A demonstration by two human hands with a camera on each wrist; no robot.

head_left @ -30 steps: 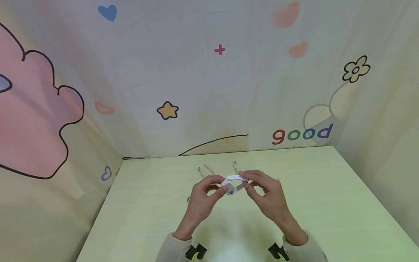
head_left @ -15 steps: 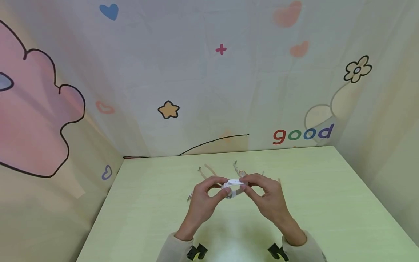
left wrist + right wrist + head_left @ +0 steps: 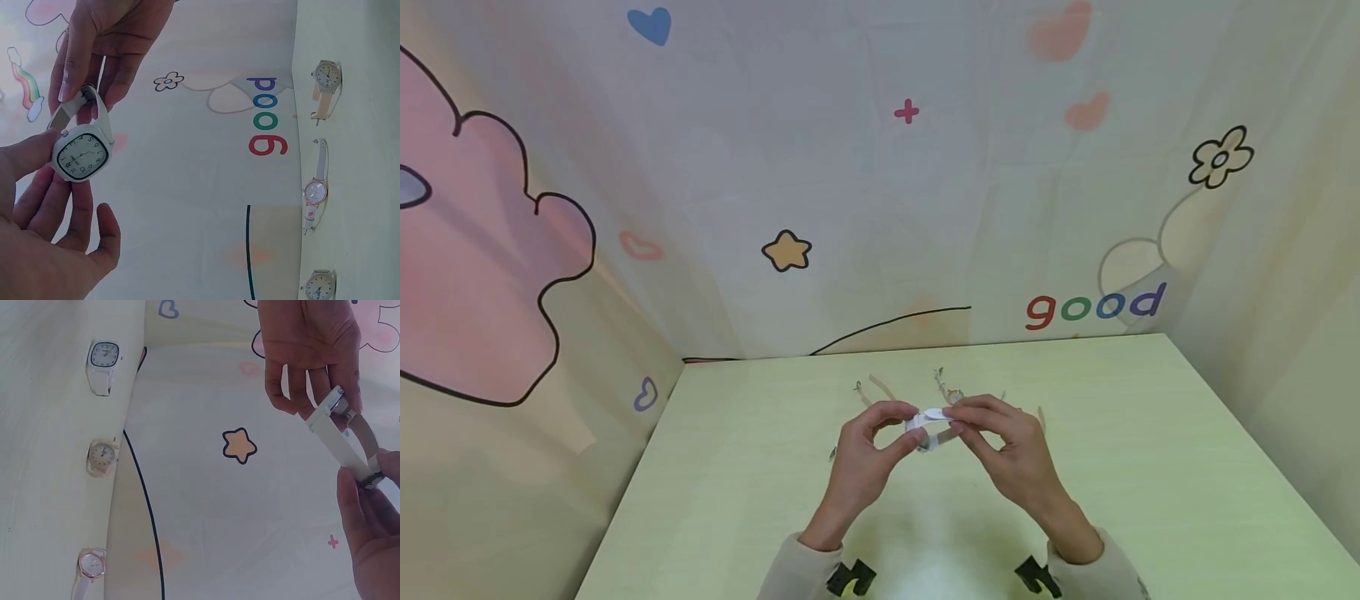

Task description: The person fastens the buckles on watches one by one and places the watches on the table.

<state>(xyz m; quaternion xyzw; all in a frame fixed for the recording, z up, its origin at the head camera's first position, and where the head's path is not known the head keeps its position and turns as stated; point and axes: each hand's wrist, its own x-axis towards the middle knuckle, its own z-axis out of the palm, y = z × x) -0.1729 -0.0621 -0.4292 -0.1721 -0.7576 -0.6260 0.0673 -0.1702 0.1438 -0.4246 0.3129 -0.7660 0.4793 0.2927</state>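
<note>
Both hands hold a white wristwatch [image 3: 934, 415] up in front of the body, its strap forming a loop. In the left wrist view the left hand [image 3: 56, 240] pinches the rounded-square watch case [image 3: 82, 154] between thumb and fingers, with the black-ringed dial facing that camera. The right hand [image 3: 1018, 442] pinches the strap at the opposite end, by the buckle [image 3: 88, 94]. From the right wrist view, the white strap [image 3: 340, 440] spans between the two hands, and the right fingertips [image 3: 350, 481] sit right at the buckle.
Several other watches lie along the back of the pale green table [image 3: 715, 500]. Among them are a beige-strapped watch [image 3: 328, 76], a white-strapped one with a pinkish case [image 3: 315, 192] and a square white one [image 3: 104, 356]. A printed curtain [image 3: 850, 167] stands behind the table.
The watch has tilted and shifted slightly between the fingers, dipping and then rising a little. The right fingertips have moved slightly along the strap end. Both hands stay nearly in place.
</note>
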